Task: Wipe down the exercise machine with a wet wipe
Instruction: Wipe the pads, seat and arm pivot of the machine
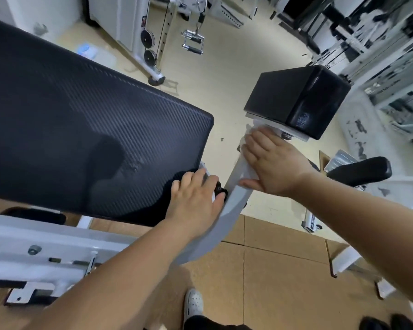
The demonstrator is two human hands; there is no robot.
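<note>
Below, machine arm [234,198] over beige floor [224,72].

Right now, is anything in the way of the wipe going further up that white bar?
Yes. The right hand presses the wipe on the bar just below the black pad, whose plate caps the bar's top. Downward, the left hand rests near the bar's base.

Crumpled white wipe [250,130] on machine's curved arm [234,201]
</note>
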